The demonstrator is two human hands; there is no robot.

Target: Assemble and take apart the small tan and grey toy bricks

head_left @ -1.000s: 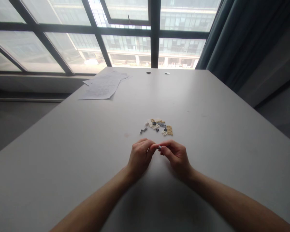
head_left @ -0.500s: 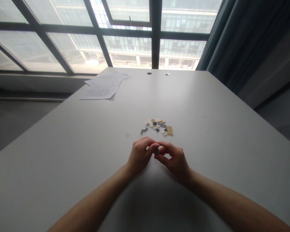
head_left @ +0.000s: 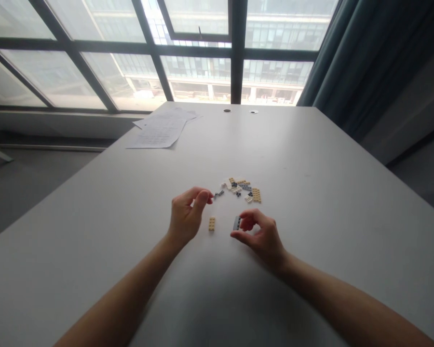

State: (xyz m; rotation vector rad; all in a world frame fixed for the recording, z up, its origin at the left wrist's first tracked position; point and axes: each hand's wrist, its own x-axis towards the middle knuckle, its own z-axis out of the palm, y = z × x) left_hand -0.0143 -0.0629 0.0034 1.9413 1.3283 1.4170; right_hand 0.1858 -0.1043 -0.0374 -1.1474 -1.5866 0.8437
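Note:
Between the thumb and fingers of my right hand (head_left: 262, 236) is a grey toy brick (head_left: 237, 222), long and studded, its studs turned to the right. My left hand (head_left: 188, 212) is over to the left, its thumb and fingers drawn together. Its fingertips reach the near end of a pair of small dark grey pieces (head_left: 221, 193); whether they grip one cannot be made out. A tan brick (head_left: 211, 224) with two rows of studs lies on the table between my hands.
Beyond my hands lies a loose cluster of tan, white and grey bricks, with a tan plate (head_left: 256, 195) at its right end. Printed papers (head_left: 155, 135) lie at the far left of the white table (head_left: 329, 193). A window and a dark curtain (head_left: 342, 62) stand behind.
My hands have come apart. The left has moved left and forward to the small grey pieces; the right stays about where it was, the grey brick now plainly visible. The tan brick has come into view.

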